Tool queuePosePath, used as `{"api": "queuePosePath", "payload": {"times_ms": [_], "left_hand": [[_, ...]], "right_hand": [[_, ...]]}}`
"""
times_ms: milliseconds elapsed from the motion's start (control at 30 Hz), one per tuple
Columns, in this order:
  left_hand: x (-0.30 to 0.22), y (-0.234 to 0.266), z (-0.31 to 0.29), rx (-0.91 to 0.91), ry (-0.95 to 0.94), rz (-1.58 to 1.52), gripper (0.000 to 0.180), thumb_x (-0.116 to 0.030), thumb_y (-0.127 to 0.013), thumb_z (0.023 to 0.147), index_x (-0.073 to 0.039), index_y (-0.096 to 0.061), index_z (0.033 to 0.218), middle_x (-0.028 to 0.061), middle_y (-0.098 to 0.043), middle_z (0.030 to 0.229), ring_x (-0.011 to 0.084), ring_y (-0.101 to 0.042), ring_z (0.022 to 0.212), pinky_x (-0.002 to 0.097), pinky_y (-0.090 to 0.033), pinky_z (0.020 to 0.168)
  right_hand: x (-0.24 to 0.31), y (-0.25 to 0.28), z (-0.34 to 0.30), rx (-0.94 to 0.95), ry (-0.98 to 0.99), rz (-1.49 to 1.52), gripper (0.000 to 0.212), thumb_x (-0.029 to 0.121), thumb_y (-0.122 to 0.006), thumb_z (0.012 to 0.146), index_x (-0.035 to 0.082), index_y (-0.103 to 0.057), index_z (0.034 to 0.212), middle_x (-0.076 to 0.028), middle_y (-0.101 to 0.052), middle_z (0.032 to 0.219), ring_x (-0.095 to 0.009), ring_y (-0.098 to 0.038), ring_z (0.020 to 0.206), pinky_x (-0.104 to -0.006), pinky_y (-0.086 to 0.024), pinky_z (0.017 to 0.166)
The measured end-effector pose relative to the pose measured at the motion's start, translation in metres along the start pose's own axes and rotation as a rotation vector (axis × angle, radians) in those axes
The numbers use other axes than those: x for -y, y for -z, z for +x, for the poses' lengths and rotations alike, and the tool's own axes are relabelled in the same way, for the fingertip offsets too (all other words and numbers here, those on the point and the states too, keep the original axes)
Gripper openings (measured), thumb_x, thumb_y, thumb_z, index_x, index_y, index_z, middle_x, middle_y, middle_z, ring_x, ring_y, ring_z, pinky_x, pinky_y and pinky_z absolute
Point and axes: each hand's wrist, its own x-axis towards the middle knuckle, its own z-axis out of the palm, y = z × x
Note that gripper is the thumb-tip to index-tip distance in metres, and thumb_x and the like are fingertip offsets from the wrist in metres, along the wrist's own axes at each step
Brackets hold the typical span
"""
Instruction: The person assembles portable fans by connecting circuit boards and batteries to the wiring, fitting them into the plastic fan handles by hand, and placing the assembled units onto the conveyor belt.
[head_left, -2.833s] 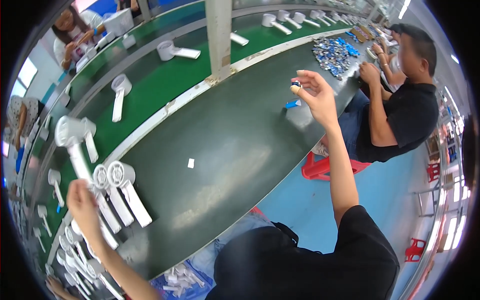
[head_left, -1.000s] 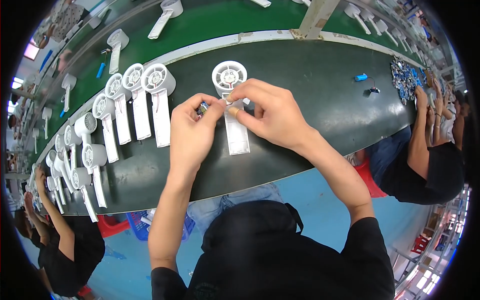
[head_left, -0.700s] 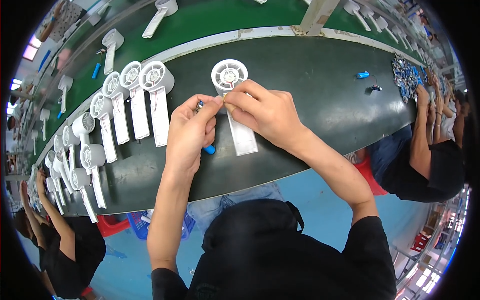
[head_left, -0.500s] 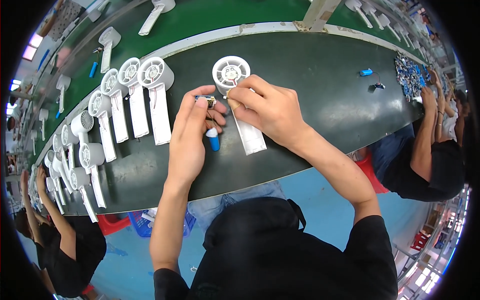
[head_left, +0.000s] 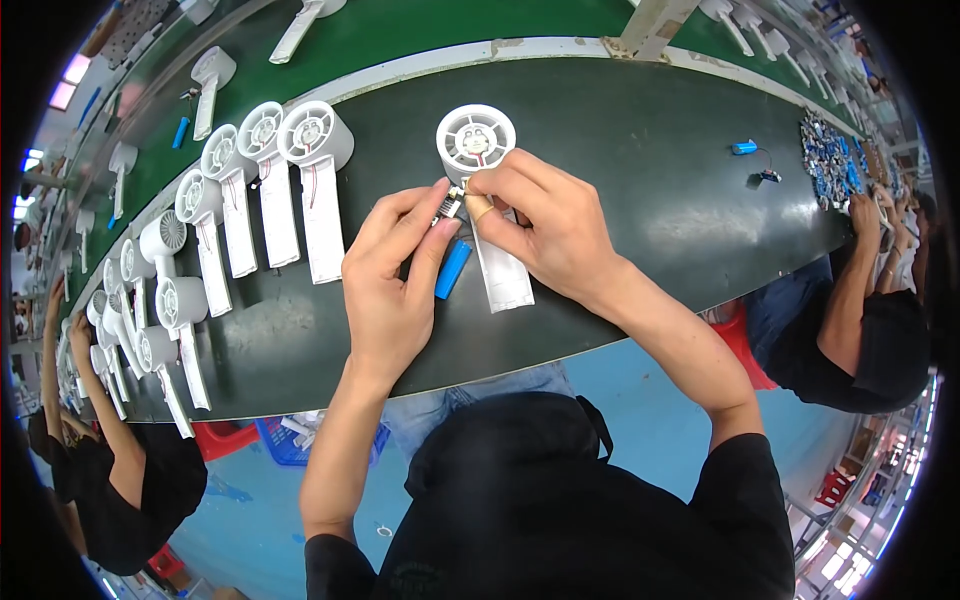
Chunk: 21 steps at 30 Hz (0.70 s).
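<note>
On our bench, the white handheld-fan housing lies handle toward us, partly under our right hand, fingers narrow, grip unclear; our left hand, beside the blue battery, pinches a circuit board just left of those fingers.

No label, number or sign can be read. The black shirt carries a faint greenish mark near the view's lower edge — too dim and blurred to tell whether it is lettering.
</note>
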Motion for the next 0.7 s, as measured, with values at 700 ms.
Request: {"api": "queuePosePath", "payload": {"times_ms": [700], "left_hand": [[0.001, 0.008, 0.007, 0.094, -0.048, 0.046, 0.031, 0.006, -0.067, 0.086, 0.002, -0.069, 0.117, 0.0133, -0.069, 0.110, 0.0218, -0.068, 0.098, 0.0278, -0.053, 0.083]], "right_hand": [[-0.001, 0.000, -0.002, 0.081, -0.156, 0.281, 0.010, 0.003, -0.068, 0.086, -0.002, -0.065, 0.093, -0.003, -0.055, 0.077, -0.009, -0.047, 0.061, -0.0243, -0.038, 0.053]]}}
